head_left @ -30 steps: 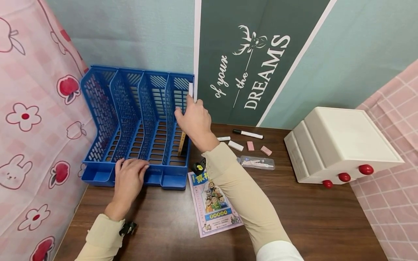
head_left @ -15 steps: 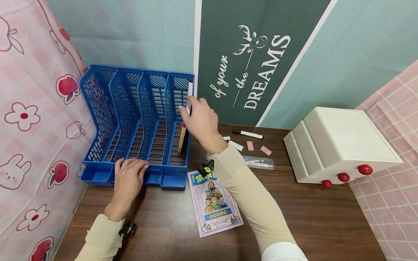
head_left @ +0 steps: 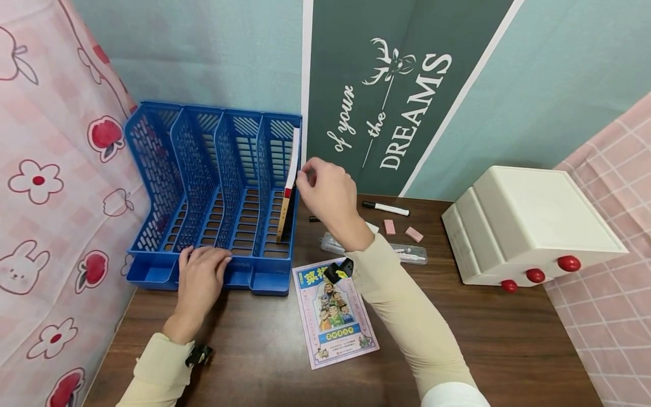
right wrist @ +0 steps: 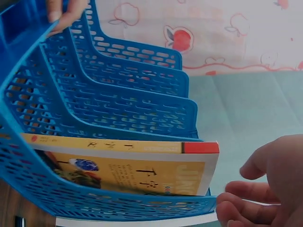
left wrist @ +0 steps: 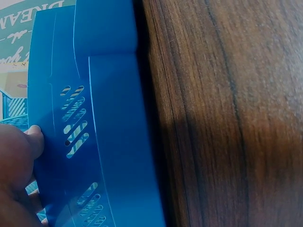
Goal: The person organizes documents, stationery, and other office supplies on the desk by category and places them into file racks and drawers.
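Observation:
A blue file rack (head_left: 239,226) with upright dividers stands at the back left of the table. My left hand (head_left: 200,280) grips its front edge, thumb in front and fingers behind, as the left wrist view shows. In the rack's rightmost slot stands a book (right wrist: 128,165) with a yellow cover and a red band on its spine. My right hand (head_left: 330,195) is just right of that slot, its fingers loosely bent and holding nothing. In the right wrist view its fingers (right wrist: 244,191) lie close to the rack's side wall; whether they touch is unclear.
A comic-style booklet (head_left: 335,325) lies flat in front of the rack. To its upper right are a clear case (head_left: 412,254), pink erasers (head_left: 389,227) and a marker (head_left: 386,208). A white drawer box (head_left: 534,220) with red knobs stands right. A patterned curtain (head_left: 61,226) hangs left.
My right hand has let go of the book and moved right, off its top. The book now stands by itself in the slot. My left hand has stayed on the rack's front edge.

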Demonstrator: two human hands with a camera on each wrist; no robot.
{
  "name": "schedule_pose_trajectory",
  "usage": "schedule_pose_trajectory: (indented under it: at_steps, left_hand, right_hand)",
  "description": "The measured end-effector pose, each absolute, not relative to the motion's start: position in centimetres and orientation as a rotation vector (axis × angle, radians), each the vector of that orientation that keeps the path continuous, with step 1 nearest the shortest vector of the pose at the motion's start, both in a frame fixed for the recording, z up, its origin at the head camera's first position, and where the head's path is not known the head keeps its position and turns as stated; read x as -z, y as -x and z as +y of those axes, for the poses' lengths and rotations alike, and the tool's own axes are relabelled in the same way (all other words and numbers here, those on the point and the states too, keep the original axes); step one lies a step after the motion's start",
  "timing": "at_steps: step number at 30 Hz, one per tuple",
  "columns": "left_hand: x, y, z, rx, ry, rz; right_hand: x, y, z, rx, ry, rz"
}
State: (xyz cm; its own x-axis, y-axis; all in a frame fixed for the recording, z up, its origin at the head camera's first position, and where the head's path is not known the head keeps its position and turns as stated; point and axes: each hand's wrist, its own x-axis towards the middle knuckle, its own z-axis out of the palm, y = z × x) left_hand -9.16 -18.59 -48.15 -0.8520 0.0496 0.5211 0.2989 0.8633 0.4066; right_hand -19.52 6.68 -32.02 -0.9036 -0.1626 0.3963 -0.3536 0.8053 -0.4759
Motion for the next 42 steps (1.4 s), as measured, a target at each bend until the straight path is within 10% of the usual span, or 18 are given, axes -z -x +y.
schedule_pose_trajectory:
  at_steps: [27, 42]
  left_hand:
    - [48.1, 9.1, -18.5, 0.666, 0.252, -2.523]
    - [48.0, 9.0, -18.5, 0.669, 0.245, -2.536]
  right_hand:
    - [38.8, 14.3, 8.9, -0.404, -0.705, -3.444]
    - [44.5, 12.4, 6.6, 0.134, -0.188, -3.586]
